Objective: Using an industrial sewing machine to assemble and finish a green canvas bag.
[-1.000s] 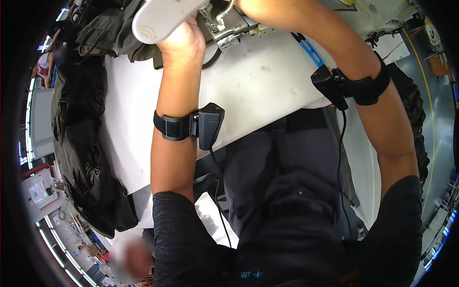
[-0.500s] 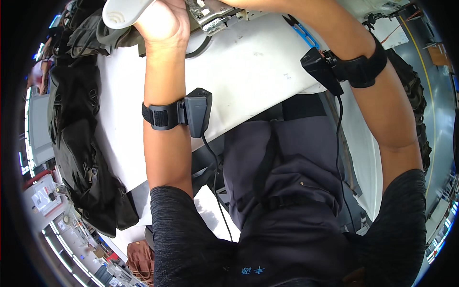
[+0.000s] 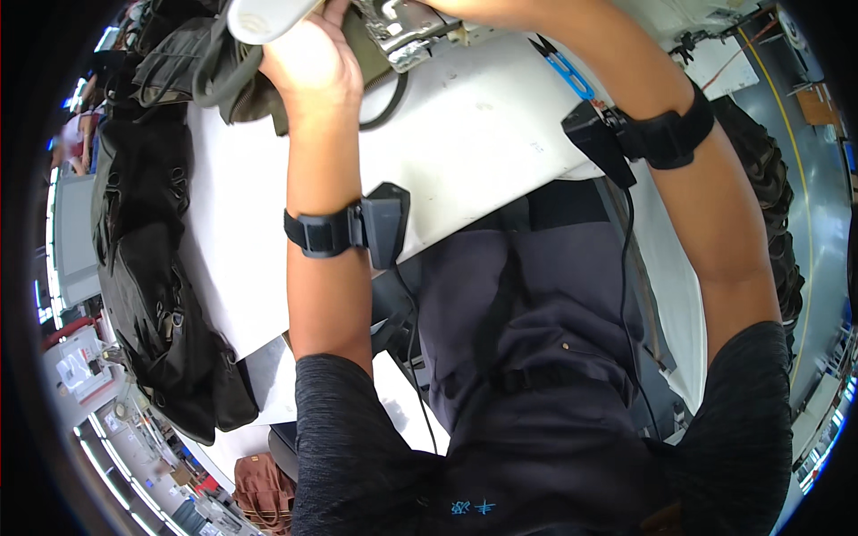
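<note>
At the upper edge my left hand lies palm side up against an olive-green fabric bag, beside the metal bed of what looks like a sewing machine. Its fingertips are mostly cut off or hidden, so I cannot tell their grip. A white rounded part covers some of that hand. Olive straps and a dark cord loop hang from the bag over the white tabletop. My right forearm reaches across toward the machine, its hand beyond the upper edge.
Blue-handled thread snips lie on the table near my right forearm. Dark bags are piled along the left, and more dark fabric hangs at the right. A brown bag sits lower left. Cables run down from both arm straps.
My left hand and forearm have shifted right and slightly down, and the olive bag and its straps have come further into view. My right forearm has moved slightly left.
</note>
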Action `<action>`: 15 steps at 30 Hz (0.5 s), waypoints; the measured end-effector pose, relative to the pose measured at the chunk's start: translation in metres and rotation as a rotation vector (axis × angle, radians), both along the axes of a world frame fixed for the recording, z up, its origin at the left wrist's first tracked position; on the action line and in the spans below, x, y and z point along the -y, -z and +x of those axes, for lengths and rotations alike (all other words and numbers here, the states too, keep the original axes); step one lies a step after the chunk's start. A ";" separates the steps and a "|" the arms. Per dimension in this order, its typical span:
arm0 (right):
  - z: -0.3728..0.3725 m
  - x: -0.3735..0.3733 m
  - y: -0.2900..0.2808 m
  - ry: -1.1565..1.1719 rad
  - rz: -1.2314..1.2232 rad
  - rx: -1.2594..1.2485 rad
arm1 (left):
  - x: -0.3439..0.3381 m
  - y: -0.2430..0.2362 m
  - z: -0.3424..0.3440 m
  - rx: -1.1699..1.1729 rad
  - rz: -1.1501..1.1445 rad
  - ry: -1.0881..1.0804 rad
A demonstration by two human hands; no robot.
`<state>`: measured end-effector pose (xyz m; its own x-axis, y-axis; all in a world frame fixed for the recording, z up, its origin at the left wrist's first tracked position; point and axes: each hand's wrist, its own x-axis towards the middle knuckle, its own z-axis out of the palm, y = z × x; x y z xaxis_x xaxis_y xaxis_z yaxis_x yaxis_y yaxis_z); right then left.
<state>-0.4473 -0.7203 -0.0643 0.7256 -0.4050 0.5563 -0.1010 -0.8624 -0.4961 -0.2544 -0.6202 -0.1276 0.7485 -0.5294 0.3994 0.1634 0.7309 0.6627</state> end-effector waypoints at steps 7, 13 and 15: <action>-0.001 -0.010 -0.001 -0.116 0.116 0.146 | -0.030 -0.013 -0.043 -0.182 0.072 0.119; -0.005 -0.015 -0.008 -0.053 0.002 0.122 | -0.037 -0.041 -0.066 -0.154 0.175 0.041; -0.006 -0.014 -0.009 -0.058 0.112 0.075 | -0.040 -0.042 -0.071 -0.120 0.193 0.041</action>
